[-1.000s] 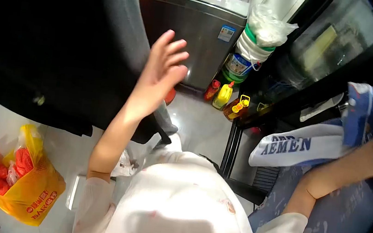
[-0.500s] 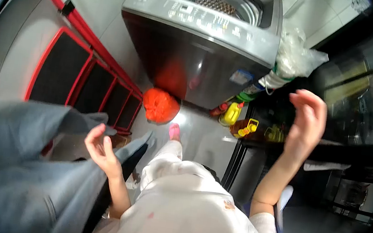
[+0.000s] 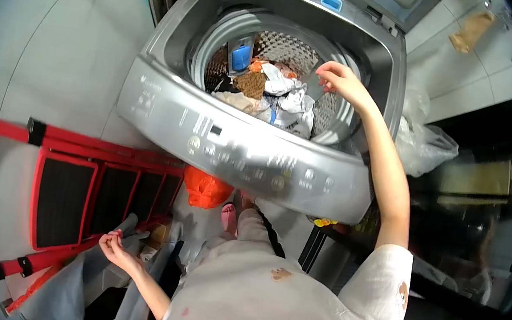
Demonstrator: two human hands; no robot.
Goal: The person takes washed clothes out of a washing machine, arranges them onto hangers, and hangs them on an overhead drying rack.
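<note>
My right hand (image 3: 345,86) reaches over the open drum of the grey washing machine (image 3: 244,152). Its fingers are pinched together beside a greyish patch that I cannot make out. Below it in the drum lie white clothes (image 3: 291,103), with a brown textured cloth (image 3: 250,85) to their left. My left hand (image 3: 121,255) is low on the left, fingers loosely curled and apart, with nothing visible in it. It is above the grey-blue fabric (image 3: 71,287), near the red folding ladder (image 3: 62,200).
A red plastic bag (image 3: 206,188) sits on the floor in front of the machine. Clear plastic bags (image 3: 424,145) are at its right side. Further right stands a dark glass-fronted cabinet (image 3: 476,187). My foot in a pink slipper (image 3: 229,218) is below the machine.
The view has moved closer to the washing machine, and the drum's contents now show. My right hand has gone from beside the cabinet to over the drum. My left hand appears lower.
</note>
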